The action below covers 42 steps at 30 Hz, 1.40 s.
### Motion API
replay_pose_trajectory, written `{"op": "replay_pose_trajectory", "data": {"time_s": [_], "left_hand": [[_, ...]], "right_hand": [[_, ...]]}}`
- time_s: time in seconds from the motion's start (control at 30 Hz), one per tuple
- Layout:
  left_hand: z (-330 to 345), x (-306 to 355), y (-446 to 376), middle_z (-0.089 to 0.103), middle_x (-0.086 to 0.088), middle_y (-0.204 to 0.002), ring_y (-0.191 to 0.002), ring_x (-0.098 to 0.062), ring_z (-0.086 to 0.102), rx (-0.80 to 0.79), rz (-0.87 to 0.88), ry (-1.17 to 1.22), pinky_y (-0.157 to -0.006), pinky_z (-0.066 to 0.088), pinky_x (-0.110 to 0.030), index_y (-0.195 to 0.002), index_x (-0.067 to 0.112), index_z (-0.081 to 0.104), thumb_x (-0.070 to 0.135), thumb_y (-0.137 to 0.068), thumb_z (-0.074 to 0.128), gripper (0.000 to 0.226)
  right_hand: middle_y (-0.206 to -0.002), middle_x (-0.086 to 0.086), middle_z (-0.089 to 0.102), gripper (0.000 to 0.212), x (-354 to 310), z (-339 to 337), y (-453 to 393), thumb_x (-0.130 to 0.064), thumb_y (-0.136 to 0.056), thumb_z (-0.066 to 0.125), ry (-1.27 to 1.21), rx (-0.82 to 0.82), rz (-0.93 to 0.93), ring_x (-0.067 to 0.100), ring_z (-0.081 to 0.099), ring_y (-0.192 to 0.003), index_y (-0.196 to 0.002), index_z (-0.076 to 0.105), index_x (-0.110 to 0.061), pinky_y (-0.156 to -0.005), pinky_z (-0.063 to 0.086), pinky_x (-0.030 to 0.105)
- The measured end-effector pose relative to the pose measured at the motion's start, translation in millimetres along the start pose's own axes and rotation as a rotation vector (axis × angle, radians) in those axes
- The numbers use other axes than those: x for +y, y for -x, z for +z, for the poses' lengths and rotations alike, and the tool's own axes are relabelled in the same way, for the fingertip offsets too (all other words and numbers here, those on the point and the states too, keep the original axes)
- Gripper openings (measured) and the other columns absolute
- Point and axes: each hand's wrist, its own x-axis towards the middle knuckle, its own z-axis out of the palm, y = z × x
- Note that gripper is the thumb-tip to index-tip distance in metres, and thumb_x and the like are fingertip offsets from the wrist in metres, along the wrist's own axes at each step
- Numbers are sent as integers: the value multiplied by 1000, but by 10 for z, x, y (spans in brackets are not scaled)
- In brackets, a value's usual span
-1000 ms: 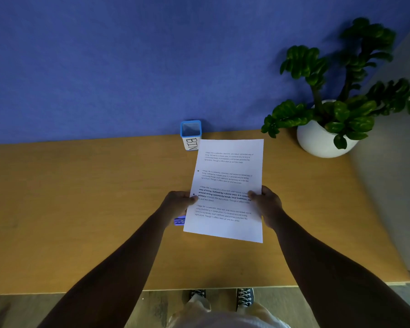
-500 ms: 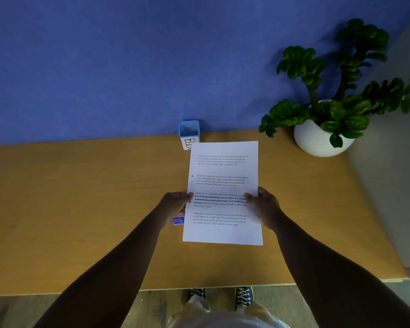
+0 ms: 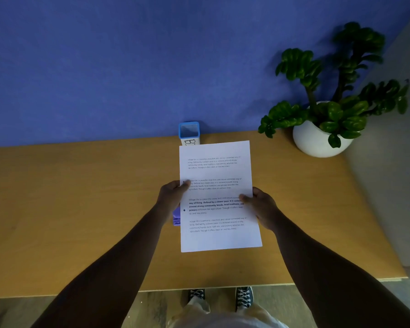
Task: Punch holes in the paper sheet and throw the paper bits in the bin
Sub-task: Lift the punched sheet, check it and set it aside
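Note:
A white printed paper sheet point(image 3: 217, 176) is held above the wooden table point(image 3: 81, 197), long side running away from me. My left hand point(image 3: 173, 197) pinches its left edge, thumb on top near one punched hole. A second hole shows lower on that edge. My right hand point(image 3: 262, 207) grips the right edge, thumb on the text. A purple hole punch point(image 3: 176, 217) lies on the table, mostly hidden under the sheet and my left wrist. The small blue-rimmed bin point(image 3: 189, 131) stands at the back against the wall, its label partly covered by the sheet's top.
A green plant in a round white pot point(image 3: 317, 140) stands at the table's back right corner. A blue wall runs behind the table. The table's right edge and front edge are close; my shoes show below the front edge.
My left hand has slid further up the sheet's left edge, away from me. The sheet has straightened and now covers more of the bin's label. My right hand keeps its hold.

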Motion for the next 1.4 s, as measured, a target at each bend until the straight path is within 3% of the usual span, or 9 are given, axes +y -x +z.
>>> {"op": "replay_pose_trajectory", "data": {"time_s": [0.1,0.23,0.37,0.47,0.57,0.8,0.97,1.2,1.4], "left_hand": [[-6,-26,22,77,-9,-105,-87,-20,74,-101,39,-57,-68,61,-31,-114,9,73,26,-89,74,30],[55,2,11,77,-2,-104,-99,-24,72,-73,95,-32,-88,58,-42,-113,13,74,20,-85,77,29],[147,88,1,77,11,-90,-84,-14,74,21,217,24,-61,55,-16,-104,16,76,19,-85,78,19],[237,145,-9,78,5,-96,-91,-16,75,63,268,61,-76,59,-29,-100,17,76,20,-85,78,16],[304,171,5,79,8,-91,-87,-11,75,84,305,106,-76,59,-28,-92,23,76,20,-84,79,10],[400,136,89,78,4,-98,-88,-10,74,94,409,127,-70,58,-19,-102,14,75,15,-87,75,15],[428,17,131,77,7,-94,-85,-10,75,72,342,113,-63,54,-13,-104,12,75,13,-87,76,18],[345,-150,76,75,-8,-100,-76,-29,68,53,241,-114,-66,52,-31,-110,9,71,21,-87,75,26],[330,-123,26,77,0,-100,-91,-20,73,72,243,-88,-79,58,-34,-109,14,73,26,-88,73,24]], "right_hand": [[-111,9,72,26,-91,17,9,-9,-87,69,-34,-6,-24,33,68,-103,-113,67,-13,-93,54,51],[-111,10,72,24,-258,50,-9,-8,-87,68,-28,1,-74,34,67,-103,-110,67,-14,-92,54,51],[-102,1,74,19,-450,119,-25,-12,-85,70,69,57,-205,23,70,-93,-98,68,-26,-78,59,37],[-92,-8,73,19,-553,176,-21,-16,-83,70,182,123,-322,17,70,-88,-90,66,-32,-75,58,35],[-90,-9,71,18,-591,206,-22,-16,-84,69,251,200,-416,13,67,-85,-96,65,-28,-73,56,31],[-85,-21,63,26,-500,178,-6,-16,-85,66,309,315,-521,-8,59,-75,-111,64,-19,-60,46,11],[-98,-8,66,34,-304,133,-13,-17,-85,67,396,309,-492,7,61,-79,-119,62,-15,-56,43,4],[-106,3,71,33,-122,20,-83,-14,-88,60,518,272,-410,17,64,-82,-121,60,-13,-66,51,23],[-102,-7,67,30,-251,37,-96,-19,-91,58,519,250,-445,14,63,-87,-121,60,-18,-68,52,25]]}}
